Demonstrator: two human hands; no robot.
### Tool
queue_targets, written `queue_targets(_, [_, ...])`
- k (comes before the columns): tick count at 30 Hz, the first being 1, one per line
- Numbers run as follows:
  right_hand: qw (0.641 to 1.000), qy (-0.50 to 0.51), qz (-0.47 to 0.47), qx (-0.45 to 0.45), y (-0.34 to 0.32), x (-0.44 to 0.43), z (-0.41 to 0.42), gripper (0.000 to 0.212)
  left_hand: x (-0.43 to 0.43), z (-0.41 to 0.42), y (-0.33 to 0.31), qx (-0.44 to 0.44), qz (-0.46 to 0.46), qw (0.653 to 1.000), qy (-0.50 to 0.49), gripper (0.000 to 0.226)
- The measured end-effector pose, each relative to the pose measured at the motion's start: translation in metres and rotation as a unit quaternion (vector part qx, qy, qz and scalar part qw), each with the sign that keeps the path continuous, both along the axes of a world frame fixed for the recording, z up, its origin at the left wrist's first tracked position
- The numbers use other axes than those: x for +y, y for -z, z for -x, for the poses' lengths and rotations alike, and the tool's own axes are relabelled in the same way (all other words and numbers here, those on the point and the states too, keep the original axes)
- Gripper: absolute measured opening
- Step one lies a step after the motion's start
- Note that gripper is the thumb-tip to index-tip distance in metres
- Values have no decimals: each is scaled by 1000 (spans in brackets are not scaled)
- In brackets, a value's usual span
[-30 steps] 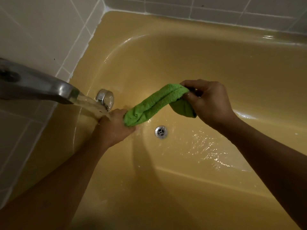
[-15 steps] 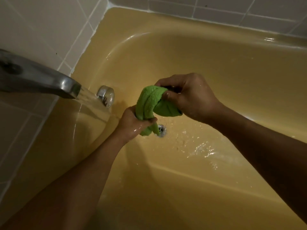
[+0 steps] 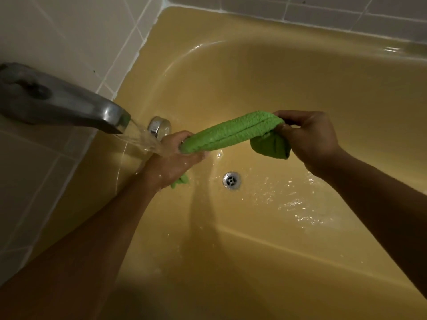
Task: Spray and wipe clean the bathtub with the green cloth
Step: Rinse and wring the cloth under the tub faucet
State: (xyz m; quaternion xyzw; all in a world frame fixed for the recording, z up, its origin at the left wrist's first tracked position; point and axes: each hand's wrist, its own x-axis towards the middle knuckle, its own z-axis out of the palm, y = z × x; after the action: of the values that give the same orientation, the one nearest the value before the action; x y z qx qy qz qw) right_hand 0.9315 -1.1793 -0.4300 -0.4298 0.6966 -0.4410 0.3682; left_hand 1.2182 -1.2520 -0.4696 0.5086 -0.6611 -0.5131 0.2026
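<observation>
The green cloth is rolled into a thick sausage and stretched between both hands above the yellow bathtub. My left hand grips its lower left end, right under the running water, and a small green tip pokes out below the wrist. My right hand holds the upper right end, where a loose corner hangs down. The tub floor is wet around the drain.
A grey metal faucet spout juts in from the left with water pouring from it. A chrome overflow knob sits on the tub's end wall behind my left hand. Pale tiles line the walls.
Half a second ago the cloth was bunched up between hands held close together. Now the hands have pulled apart and the cloth is stretched out long, with my left hand back under the water.
</observation>
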Motion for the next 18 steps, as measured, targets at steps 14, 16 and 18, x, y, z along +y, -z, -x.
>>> queue_targets(14, [1000,7,5,-30,4,-7,-9,29,8,-11,0,-15,-13,1000,10,25])
queue_targets(16, [997,42,2,-61,7,-7,-4,26,9,-12,-4,29,-83,996,5,35])
queue_targets(18, [994,67,-15,-85,11,-4,2,24,10,-13,-9,44,-126,991,8,41])
